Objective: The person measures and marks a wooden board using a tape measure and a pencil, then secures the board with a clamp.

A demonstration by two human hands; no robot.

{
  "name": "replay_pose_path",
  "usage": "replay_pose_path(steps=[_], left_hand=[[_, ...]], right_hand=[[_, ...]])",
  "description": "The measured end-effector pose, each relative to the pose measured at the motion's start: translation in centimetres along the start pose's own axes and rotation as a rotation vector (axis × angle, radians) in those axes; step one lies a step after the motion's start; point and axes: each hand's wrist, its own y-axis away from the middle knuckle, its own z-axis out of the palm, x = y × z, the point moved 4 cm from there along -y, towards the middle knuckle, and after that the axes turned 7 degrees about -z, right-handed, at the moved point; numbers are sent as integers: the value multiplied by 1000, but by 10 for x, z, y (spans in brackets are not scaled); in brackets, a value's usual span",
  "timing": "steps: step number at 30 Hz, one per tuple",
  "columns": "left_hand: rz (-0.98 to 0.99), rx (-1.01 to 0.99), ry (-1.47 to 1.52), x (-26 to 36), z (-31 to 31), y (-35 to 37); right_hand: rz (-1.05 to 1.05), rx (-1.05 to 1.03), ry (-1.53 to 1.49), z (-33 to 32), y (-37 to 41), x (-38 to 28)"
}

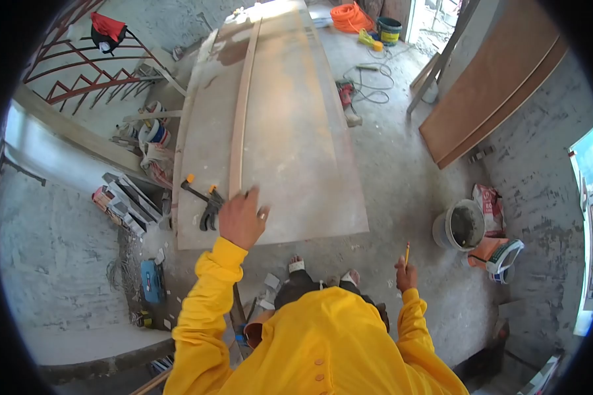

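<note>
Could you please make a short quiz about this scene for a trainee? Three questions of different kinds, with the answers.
1. True or false: the left hand is at the near end of the long wooden strip that lies on the large board.
2. What does the right hand hold? A) a hammer B) a pencil C) a paint brush
3. Which tool with orange tips lies on the board just beside the left hand?

Key: 1 true. 2 B. 3 the clamp.

Long wooden strip (242,105) flat on board (296,131), yellow pencil (407,253) upright
</note>
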Motion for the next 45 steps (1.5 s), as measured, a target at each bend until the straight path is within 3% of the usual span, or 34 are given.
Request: replay_pose_path(steps=[3,5,7,10,13,16,22,25,31,34,38,40,45], left_hand=[[-319,-281,-78,-106,112,28],[-560,-519,-98,-153,160,48],[-700,-618,-108,-187,197,69],[-747,-732,-21,-192,199,82],[-793,-776,72,-197,215,92],[-717,-791,177,-223,272,105],[-777,-601,437,-233,290,120],[-738,-604,451,-229,290,118],[-680,-324,588,-226,220,93],[-572,-206,645,-231,224,72],[-534,-142,686,-216,215,36],[-510,-116,706,-210,215,22],[-510,-145,677,-205,215,-15]], right_hand=[[72,26,-79,9,13,9],[132,50,-182,17,18,10],[156,172,-216,23,17,4],[-18,173,-55,34,6,-10],[-48,200,-51,48,7,-56],[-116,174,-68,74,10,-94],[-128,84,-29,127,22,-133],[-153,89,-7,139,31,-156],[-8,53,55,153,38,-155],[-101,34,58,157,36,-170],[-173,80,64,160,35,-202],[-76,-4,52,162,37,-212],[-68,-36,48,165,42,-218]])
